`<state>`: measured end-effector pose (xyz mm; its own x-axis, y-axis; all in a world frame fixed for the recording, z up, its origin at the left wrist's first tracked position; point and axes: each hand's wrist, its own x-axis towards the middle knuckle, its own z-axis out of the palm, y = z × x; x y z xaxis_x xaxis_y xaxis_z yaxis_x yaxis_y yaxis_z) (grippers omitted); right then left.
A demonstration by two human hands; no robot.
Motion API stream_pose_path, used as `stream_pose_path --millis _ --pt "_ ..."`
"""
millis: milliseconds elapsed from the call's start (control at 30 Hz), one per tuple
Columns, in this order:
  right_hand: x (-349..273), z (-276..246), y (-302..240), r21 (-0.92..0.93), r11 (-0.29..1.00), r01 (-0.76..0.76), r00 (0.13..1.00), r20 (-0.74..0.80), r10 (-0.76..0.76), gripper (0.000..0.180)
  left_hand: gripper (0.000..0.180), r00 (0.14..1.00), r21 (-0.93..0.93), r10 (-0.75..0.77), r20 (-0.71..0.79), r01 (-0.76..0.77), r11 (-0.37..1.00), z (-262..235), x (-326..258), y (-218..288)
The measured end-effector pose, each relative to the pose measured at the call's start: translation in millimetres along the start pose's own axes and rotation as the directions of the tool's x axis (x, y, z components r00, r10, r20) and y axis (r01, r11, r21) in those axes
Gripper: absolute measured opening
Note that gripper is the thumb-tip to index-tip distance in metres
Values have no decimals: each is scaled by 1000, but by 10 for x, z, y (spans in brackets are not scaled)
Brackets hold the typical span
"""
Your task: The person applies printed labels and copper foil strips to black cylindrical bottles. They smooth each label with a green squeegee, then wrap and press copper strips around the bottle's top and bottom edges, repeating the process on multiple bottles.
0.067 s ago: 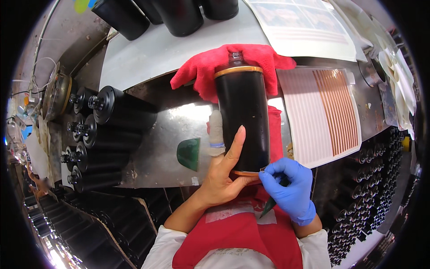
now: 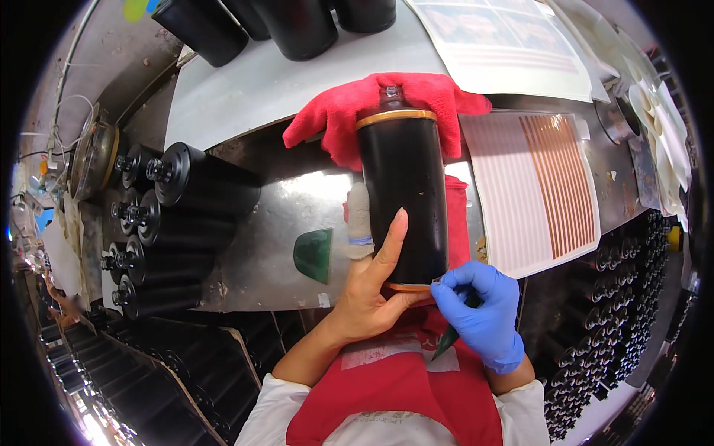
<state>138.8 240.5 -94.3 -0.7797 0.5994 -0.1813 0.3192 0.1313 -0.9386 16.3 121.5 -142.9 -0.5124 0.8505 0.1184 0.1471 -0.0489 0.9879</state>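
Note:
A black glass bottle [image 2: 401, 178] lies on its side before me, its clear neck at the far end on a red cloth [image 2: 327, 119]. A copper-coloured band rings each end of its body. My left hand [image 2: 372, 293] holds the near left side, index finger along the glass. One of its fingers wears a grey cover [image 2: 359, 215] tied in blue. My right hand [image 2: 480, 308], in a blue glove, is closed, with a green scraper [image 2: 446, 343] in the palm. Its pinched fingertips touch the right end of the near band [image 2: 407, 287]; their exact grip on it is too small to tell.
A second green scraper [image 2: 313, 256] lies left of the bottle on the metal table. Black bottles [image 2: 186, 201] are stacked at the left, and others [image 2: 297, 30] stand at the back. Right of the bottle lies a sheet of copper-coloured strips [image 2: 558, 193]. Crowded bottles [image 2: 602, 334] fill the lower right.

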Motion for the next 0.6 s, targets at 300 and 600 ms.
stream_pose_path --millis 300,600 --pt "14 -150 264 38 987 -157 973 -163 161 7 90 995 22 78 56 -79 997 -91 56 73" --pt "172 -282 418 405 853 -330 932 -3 362 9 81 999 -85 16 -52 -20 996 96 75 165"
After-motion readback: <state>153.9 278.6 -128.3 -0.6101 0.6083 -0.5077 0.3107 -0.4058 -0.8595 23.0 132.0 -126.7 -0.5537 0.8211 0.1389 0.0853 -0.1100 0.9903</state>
